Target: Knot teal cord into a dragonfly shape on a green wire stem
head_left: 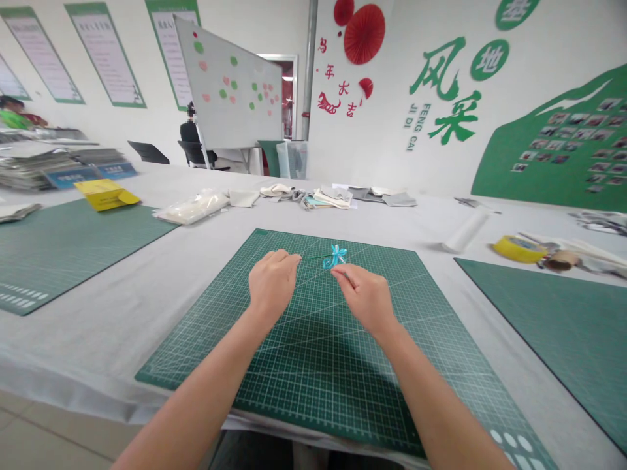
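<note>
A small light-blue flower (335,256) with looped petals is held up above the green cutting mat (313,391). Its thin dark-green stem (316,257) runs leftward to my left hand (274,281), whose fingers are closed on the stem's end. On the other side, my right hand (365,294) pinches the lower edge of the flower between thumb and forefinger. Both forearms reach in from the bottom of the head view. What lies inside the curled fingers of either hand is hidden.
Fabric scraps (328,196) and a clear plastic packet (193,206) lie along the back. To the right are a yellow tape roll (519,249), a white roll (465,232) and another mat (553,313). A yellow folded card (106,194) stands left. A person (191,130) sits beyond.
</note>
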`<state>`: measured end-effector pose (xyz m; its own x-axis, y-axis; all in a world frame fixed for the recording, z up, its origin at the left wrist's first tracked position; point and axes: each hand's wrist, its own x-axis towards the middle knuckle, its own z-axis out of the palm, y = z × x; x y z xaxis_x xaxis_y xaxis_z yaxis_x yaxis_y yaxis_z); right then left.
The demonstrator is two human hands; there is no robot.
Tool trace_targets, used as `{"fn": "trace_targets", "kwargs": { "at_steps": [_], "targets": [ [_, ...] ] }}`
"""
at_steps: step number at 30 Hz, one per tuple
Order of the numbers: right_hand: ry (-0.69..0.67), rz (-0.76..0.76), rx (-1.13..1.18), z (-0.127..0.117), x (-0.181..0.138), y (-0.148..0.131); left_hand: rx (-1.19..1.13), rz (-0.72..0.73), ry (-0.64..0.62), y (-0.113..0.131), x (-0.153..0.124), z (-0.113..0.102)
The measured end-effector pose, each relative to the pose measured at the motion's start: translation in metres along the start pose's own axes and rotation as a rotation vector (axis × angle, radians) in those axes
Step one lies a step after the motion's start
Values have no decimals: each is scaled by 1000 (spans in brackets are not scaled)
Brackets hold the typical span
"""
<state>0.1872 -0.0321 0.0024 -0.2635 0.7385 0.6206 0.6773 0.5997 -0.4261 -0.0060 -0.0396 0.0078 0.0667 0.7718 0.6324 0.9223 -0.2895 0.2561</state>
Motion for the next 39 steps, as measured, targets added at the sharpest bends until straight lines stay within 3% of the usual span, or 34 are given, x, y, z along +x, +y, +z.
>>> {"fn": "trace_targets", "kwargs": {
  "at_steps": [5, 13, 26, 29, 39],
  "targets": [
    [37, -21, 63, -10, 4, 8, 103, 113, -36, -3, 4, -6],
    [19, 48, 266, -27, 10, 19, -91, 347, -295, -7, 9, -9],
    [46, 283, 506, -24, 15, 33, -657, 256, -612, 2, 11, -23],
    [28, 312, 514, -16, 14, 36, -762, 202, -557, 4, 10, -25],
    [-178, 290, 438, 25, 3, 24, -800, -224, -116, -9, 11, -6]
  ]
}}
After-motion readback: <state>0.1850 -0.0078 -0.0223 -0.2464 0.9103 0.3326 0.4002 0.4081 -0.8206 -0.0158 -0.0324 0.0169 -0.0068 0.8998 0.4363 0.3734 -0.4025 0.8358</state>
